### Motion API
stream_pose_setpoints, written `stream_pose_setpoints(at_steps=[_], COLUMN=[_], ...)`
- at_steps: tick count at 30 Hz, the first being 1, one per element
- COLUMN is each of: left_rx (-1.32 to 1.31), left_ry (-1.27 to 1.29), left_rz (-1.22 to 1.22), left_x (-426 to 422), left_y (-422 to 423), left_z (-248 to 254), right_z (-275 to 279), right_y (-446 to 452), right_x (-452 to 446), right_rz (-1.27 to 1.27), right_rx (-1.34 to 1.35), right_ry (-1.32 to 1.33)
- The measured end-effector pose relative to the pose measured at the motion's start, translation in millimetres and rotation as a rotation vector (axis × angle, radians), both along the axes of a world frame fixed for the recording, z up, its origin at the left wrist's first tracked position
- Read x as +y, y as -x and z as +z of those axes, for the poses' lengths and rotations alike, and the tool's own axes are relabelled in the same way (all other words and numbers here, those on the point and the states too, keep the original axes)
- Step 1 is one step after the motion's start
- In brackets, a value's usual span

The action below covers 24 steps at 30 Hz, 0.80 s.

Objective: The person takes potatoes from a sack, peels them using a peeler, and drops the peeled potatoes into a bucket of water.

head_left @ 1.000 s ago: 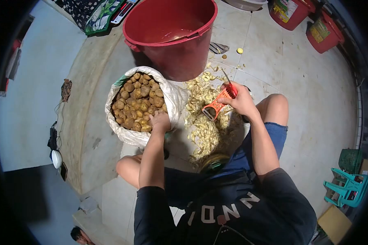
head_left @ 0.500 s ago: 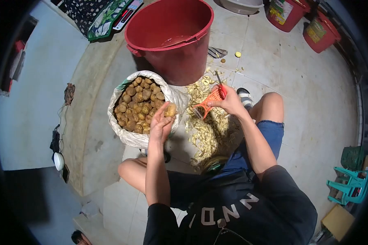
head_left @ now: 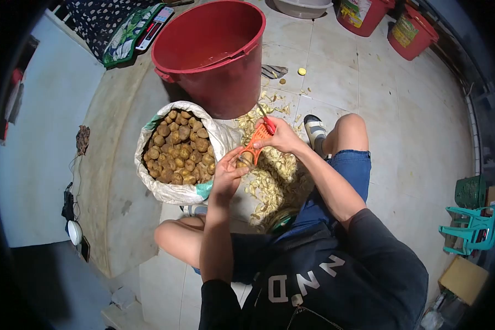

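Note:
My left hand (head_left: pixel 229 171) has its fingers closed round a potato (head_left: pixel 246 160) beside the sack's rim. My right hand (head_left: pixel 283 136) grips an orange peeler (head_left: pixel 258 141), whose blade end lies against the potato. In the same hand is a red-handled knife (head_left: pixel 269 124), its blade pointing away from me. To the left stands an open white sack (head_left: pixel 173 192) full of unpeeled potatoes (head_left: pixel 177 146). Pale peelings (head_left: pixel 269 192) cover the floor below my hands.
A big red tub (head_left: pixel 225 91) stands beyond the sack. Farther back are a pale basin (head_left: pixel 302 10) and red buckets (head_left: pixel 412 34). A digital scale (head_left: pixel 154 27) sits at upper left. Teal stools (head_left: pixel 470 225) are at the right. A yellow piece (head_left: pixel 302 71) lies on the tiles.
My left hand has brought the potato right and down, away from above the sack. The peeler in my right hand has moved left to meet it. The camera view has shifted slightly.

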State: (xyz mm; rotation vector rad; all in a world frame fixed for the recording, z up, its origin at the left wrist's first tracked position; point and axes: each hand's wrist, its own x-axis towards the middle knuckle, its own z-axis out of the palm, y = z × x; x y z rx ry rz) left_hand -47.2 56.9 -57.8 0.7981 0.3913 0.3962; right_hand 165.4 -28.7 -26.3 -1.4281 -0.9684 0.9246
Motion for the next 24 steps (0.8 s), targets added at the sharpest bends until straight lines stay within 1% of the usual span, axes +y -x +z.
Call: stream_pose_setpoints(at_steps=[1,3,4,6,7,9,10,11,13,14,15,16,17,19,20,21,22,23,24], left_rx=[0.002,0.041,0.042,-0.041,-0.039,-0.121,-0.181,-0.176,-0.170,-0.168,-0.162,-0.156,-0.155,-0.178,-0.177,-0.151,-0.127,-0.128,-0.122], left_ry=[0.000,-0.101,-0.099,-0.027,-0.028,0.094,0.089,0.096,0.063,0.064,0.079,0.094,0.093,0.035,0.037,0.061,0.085,0.084,0.104], left_rz=[-0.001,-0.105,-0.107,-0.038,-0.044,-0.018,-0.035,-0.039,-0.004,-0.010,-0.003,0.004,-0.001,0.023,0.023,0.072,0.122,0.124,0.162], left_x=[1,2,1,-6,-8,-3,-2,-4,-12,-13,-12,-10,-8,-15,-14,-14,-13,-8,-3], left_y=[2,4,2,1,3,1,-2,-3,-10,-7,-5,-5,-7,-8,-10,-11,-12,-10,-8], left_z=[0,2,2,2,-1,-11,-12,-15,0,-3,-2,-2,-4,5,1,-6,-16,-23,-19], right_z=[4,10,9,6,-7,-31,-9,2,15,-5,-6,-8,-14,11,10,0,-12,-23,-12], right_y=[1,1,-3,-15,-23,-44,-29,-16,-8,-21,-32,-37,-35,-8,-6,-9,-16,-23,-26], right_x=[-1,-2,-1,-2,-4,-1,-5,-4,-5,-3,-1,-3,-4,-7,-6,-4,0,1,-3], right_rz=[-0.001,0.023,0.022,0.026,0.020,-0.113,-0.102,-0.011,-0.008,-0.080,-0.151,-0.153,-0.158,0.009,0.018,0.016,-0.069,-0.153,-0.146], right_rx=[0.002,-0.087,-0.086,-0.093,-0.091,0.157,0.153,0.088,-0.046,0.021,0.084,0.153,0.154,-0.039,-0.036,-0.034,0.037,0.106,0.134], right_ry=[0.000,-0.010,-0.009,0.041,0.039,0.058,-0.036,-0.082,-0.022,0.009,0.036,0.035,0.034,-0.123,-0.084,-0.082,-0.047,-0.013,0.009])
